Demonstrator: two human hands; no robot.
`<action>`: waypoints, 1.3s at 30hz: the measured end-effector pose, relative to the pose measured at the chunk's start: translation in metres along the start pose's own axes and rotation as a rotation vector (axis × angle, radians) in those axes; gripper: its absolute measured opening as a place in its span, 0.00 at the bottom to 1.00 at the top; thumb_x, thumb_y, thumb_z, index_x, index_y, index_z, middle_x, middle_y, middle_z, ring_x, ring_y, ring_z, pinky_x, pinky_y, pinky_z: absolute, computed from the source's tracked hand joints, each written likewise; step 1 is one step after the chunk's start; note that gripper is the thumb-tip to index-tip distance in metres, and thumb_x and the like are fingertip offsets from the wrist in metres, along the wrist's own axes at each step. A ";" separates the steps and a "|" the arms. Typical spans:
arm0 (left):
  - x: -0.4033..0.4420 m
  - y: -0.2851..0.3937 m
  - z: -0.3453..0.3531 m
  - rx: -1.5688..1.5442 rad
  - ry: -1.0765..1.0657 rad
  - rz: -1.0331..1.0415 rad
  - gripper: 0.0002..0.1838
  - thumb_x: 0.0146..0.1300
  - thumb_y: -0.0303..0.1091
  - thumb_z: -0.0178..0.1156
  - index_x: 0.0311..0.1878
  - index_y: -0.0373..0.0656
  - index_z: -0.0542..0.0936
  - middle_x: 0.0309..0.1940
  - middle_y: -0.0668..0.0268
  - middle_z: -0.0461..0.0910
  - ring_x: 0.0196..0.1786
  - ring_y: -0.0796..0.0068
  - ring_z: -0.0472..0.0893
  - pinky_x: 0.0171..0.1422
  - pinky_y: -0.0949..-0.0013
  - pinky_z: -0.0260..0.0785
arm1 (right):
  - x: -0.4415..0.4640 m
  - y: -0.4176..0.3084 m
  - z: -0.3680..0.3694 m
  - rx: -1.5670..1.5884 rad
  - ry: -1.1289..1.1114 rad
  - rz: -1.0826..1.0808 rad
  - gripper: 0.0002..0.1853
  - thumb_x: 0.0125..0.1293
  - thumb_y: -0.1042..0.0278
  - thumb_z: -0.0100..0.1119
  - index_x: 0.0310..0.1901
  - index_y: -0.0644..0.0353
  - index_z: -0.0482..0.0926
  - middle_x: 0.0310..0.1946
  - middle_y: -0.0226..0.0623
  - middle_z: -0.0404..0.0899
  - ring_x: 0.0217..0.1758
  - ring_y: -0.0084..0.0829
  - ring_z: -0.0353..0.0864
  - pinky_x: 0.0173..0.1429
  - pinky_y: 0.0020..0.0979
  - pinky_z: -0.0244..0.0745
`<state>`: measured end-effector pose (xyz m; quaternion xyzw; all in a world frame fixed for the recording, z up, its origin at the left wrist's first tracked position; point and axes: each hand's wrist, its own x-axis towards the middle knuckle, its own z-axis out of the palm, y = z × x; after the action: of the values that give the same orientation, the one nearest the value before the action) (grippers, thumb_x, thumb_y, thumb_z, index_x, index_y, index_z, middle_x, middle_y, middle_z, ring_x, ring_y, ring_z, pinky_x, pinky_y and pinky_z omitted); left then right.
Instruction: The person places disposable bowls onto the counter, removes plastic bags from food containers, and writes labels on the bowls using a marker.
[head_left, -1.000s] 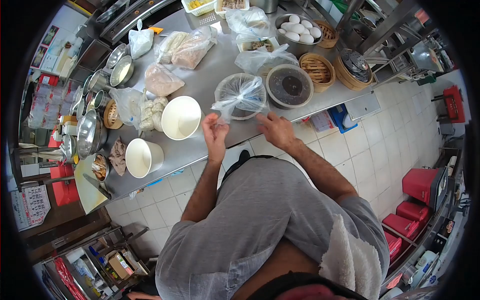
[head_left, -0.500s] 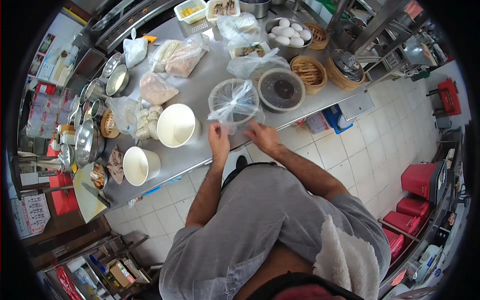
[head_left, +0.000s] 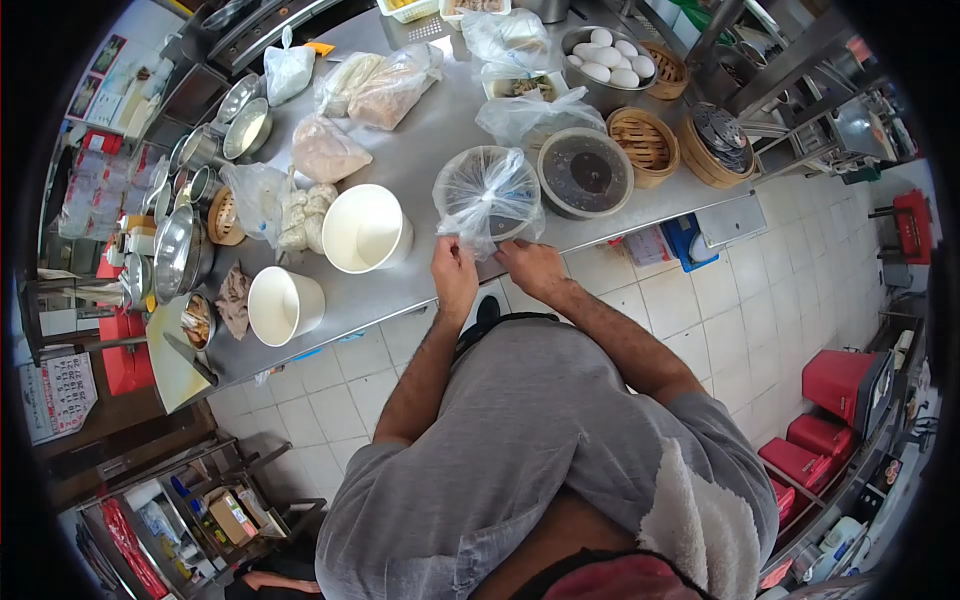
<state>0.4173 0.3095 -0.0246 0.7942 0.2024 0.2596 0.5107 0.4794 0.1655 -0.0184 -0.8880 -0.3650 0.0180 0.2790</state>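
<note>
A clear plastic bag [head_left: 490, 200] is spread over a round tub [head_left: 450, 190] near the table's front edge, its folds gathered at the middle. My left hand [head_left: 455, 277] pinches the near left edge of this bag. On the near right edge, the fingers of my right hand [head_left: 533, 268] are closed on the same plastic. Just right of the tub stands another round container [head_left: 586, 172] with dark liquid in it. To the left is a large white paper tub [head_left: 366, 230], open at the top, its inside showing pale and bare.
A second white tub [head_left: 285, 305] stands farther left. Bagged food [head_left: 328, 150] lies behind. A bowl of white eggs [head_left: 608, 60] and bamboo steamers [head_left: 645, 145] stand at the right back. A knife [head_left: 190, 358] lies at the left end. Another person's arm [head_left: 282, 581] shows at lower left.
The view has shifted slightly, so the table things sit a little differently in it. My right hand has come in closer to the bag's near edge; my left hand keeps its pinch.
</note>
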 end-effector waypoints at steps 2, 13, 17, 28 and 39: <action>0.002 -0.001 0.002 0.011 0.021 -0.001 0.04 0.61 0.24 0.53 0.38 0.35 0.73 0.29 0.60 0.76 0.31 0.72 0.75 0.38 0.70 0.68 | 0.001 -0.002 -0.003 -0.101 -0.163 0.027 0.09 0.63 0.61 0.53 0.35 0.57 0.74 0.29 0.42 0.79 0.30 0.45 0.81 0.33 0.43 0.76; 0.039 -0.020 -0.010 0.264 0.150 0.111 0.08 0.54 0.23 0.58 0.36 0.36 0.71 0.30 0.54 0.73 0.33 0.53 0.74 0.40 0.56 0.66 | -0.007 0.018 -0.035 -0.180 -0.203 0.109 0.09 0.64 0.63 0.49 0.37 0.58 0.74 0.31 0.43 0.80 0.31 0.47 0.81 0.38 0.46 0.75; 0.061 -0.010 -0.016 0.257 0.204 0.117 0.06 0.56 0.23 0.56 0.37 0.35 0.71 0.30 0.54 0.74 0.34 0.56 0.75 0.39 0.60 0.67 | -0.009 0.032 -0.037 -0.183 -0.164 0.131 0.09 0.62 0.62 0.52 0.37 0.58 0.74 0.32 0.43 0.81 0.31 0.48 0.81 0.38 0.46 0.75; 0.063 0.009 -0.021 -0.975 -0.135 -0.264 0.17 0.56 0.26 0.57 0.51 0.40 0.73 0.49 0.66 0.74 0.53 0.76 0.72 0.58 0.71 0.64 | 0.015 -0.030 -0.068 1.622 -0.013 0.849 0.24 0.59 0.68 0.62 0.48 0.61 0.57 0.41 0.42 0.72 0.39 0.36 0.78 0.41 0.38 0.76; 0.119 -0.020 -0.015 -0.640 -0.240 -0.189 0.10 0.56 0.22 0.58 0.42 0.40 0.76 0.39 0.69 0.79 0.43 0.80 0.76 0.51 0.74 0.66 | 0.029 -0.026 -0.040 1.585 0.065 0.879 0.27 0.57 0.77 0.57 0.54 0.49 0.55 0.47 0.39 0.67 0.46 0.38 0.72 0.47 0.48 0.71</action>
<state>0.4996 0.3978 -0.0132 0.5965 0.1220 0.1664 0.7757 0.4931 0.1803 0.0337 -0.4951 0.1342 0.3437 0.7866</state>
